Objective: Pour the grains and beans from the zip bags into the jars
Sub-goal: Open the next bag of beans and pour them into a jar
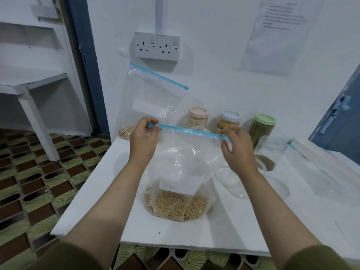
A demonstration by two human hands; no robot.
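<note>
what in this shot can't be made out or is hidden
Head view:
- Paper notice on the wall: print too small and blurred to read.
- White label on the bean bag: writing too faint.
- Clear open jar behind the bag: mostly hidden by the zip strip, contents unclear.
- Right hand: whether its fingers actually pinch the strip is unclear.
- Table: right side cut off by the frame edge.
</note>
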